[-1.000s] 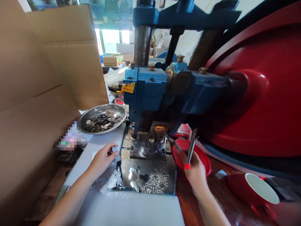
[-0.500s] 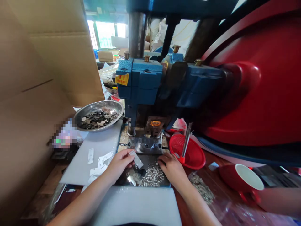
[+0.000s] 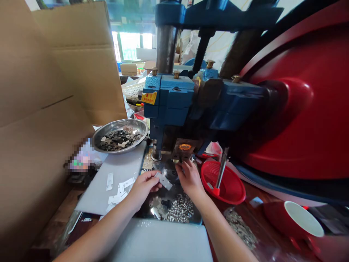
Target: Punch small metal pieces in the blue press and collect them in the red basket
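Between the thumb and fingers of my left hand [image 3: 147, 183] is a flat metal plate [image 3: 164, 181] with small holes, tilted in front of the press. My right hand [image 3: 191, 178] reaches in at the die [image 3: 170, 171] beneath the blue press head [image 3: 174, 94]. Its fingertips are drawn together there, and whatever is in them is hidden. On the press base just below both hands lie a heap of small shiny metal parts [image 3: 181, 209] and a few flat metal pieces [image 3: 158, 205].
At left, a steel bowl [image 3: 99, 147] holds dark metal pieces, and white plates [image 3: 120, 191] lie on a pale sheet. To the right are a red basket [image 3: 240, 194] with a metal-handled tool, a bag of small parts [image 3: 240, 225], a red mug [image 3: 280, 214] and a large red wheel [image 3: 305, 120].
My right hand has moved from beside the heap of small parts up to the die. The left hand still holds the plate. The camera view has shifted slightly.
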A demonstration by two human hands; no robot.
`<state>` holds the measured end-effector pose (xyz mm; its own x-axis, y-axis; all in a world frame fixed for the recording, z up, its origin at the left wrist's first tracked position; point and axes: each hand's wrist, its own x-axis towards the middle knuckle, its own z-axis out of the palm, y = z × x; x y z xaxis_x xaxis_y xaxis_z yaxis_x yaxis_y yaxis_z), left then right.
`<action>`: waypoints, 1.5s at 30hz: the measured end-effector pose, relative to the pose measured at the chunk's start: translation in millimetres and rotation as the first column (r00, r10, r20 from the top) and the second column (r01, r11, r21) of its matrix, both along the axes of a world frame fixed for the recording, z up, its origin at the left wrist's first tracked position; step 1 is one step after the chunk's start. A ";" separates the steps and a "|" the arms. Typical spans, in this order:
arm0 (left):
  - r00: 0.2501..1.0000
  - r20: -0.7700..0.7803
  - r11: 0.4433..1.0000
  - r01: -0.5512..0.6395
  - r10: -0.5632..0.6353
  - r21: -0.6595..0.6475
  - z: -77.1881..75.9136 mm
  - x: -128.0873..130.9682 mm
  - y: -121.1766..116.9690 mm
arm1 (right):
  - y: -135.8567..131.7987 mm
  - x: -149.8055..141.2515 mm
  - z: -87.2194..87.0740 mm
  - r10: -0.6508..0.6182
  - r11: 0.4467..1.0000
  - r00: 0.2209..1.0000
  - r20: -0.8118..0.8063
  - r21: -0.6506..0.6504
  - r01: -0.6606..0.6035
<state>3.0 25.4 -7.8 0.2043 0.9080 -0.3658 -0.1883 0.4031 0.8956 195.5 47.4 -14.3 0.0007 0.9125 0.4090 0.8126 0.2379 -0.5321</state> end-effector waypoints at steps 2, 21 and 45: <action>1.000 0.016 1.000 -0.012 0.012 -0.008 3.3 2.7 1.7 | 13.0 -4.6 -2.9 -0.046 0.999 0.999 0.012 -0.016 0.046; 0.973 0.219 0.957 0.134 -0.077 -0.258 8.7 29.7 -6.6 | -35.4 -13.5 19.1 0.306 0.860 0.828 -0.471 -0.236 -0.452; 0.745 -0.644 0.779 0.295 0.175 0.553 -10.9 42.1 62.1 | 6.6 3.0 -13.5 -0.092 0.996 0.984 -0.152 0.006 0.094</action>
